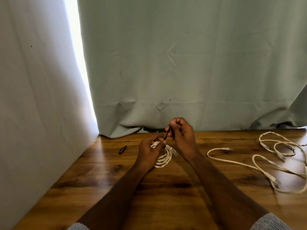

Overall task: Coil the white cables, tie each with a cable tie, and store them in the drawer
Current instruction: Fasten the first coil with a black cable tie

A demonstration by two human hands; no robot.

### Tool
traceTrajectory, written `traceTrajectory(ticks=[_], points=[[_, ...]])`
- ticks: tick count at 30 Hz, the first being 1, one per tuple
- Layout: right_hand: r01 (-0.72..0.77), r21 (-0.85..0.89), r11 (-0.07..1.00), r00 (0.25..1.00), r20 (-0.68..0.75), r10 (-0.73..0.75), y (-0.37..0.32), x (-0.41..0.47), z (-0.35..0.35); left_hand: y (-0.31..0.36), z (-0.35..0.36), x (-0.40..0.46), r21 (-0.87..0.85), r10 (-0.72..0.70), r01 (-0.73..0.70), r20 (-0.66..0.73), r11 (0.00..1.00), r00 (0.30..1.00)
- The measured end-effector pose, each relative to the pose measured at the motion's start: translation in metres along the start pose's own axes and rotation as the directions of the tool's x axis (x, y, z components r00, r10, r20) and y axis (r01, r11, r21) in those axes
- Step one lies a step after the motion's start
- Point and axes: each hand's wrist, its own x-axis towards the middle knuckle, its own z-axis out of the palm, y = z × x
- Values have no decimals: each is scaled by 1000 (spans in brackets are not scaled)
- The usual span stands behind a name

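A coiled white cable [163,159] lies on the wooden table [166,188] near its back edge. My left hand [148,154] grips the top of the coil and partly hides it. My right hand [181,136] pinches the upper end of a thin black cable tie [167,135], which runs down to the coil between both hands. Loose white cables [259,165] sprawl uncoiled on the right side of the table. A spare black cable tie [122,149] rests on the table left of the coil.
A pale curtain [182,63] hangs right behind the table's far edge. A white wall [33,97] borders the left side. No drawer is in view.
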Motion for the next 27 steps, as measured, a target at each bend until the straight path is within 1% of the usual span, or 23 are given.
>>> traceTrajectory(ticks=[5,10,13,15,17,21,22,23,24,27], points=[[-54,45,998,994,-92,58,1,3,-3,4,2,-3,22,36,-38,67,999,997],[-124,106,987,971,-190,142,0,6,-7,5,2,-7,26,20,-25,169,999,985],[-167,134,977,955,-225,194,1,6,-10,4,4,-6,8,-15,13,160,1000,987],[-173,145,974,960,-197,200,1,6,-11,4,4,-6,4,-38,38,152,999,988],[-174,179,968,970,-137,199,-2,7,-13,4,3,-6,-20,-65,68,132,997,989],[-232,340,911,972,45,230,-8,3,-17,3,-2,-5,-70,-129,134,74,989,989],[-256,353,900,967,91,239,-6,2,-19,2,-3,-4,-74,-137,141,62,987,989],[-279,331,902,960,128,250,-5,2,-21,0,-4,-3,-73,-139,143,54,987,989],[-294,268,917,953,153,261,-3,2,-23,0,-5,-3,-72,-139,142,48,987,989],[-255,-40,966,943,210,258,6,1,-26,-1,-6,-2,-61,-127,130,45,990,991]])
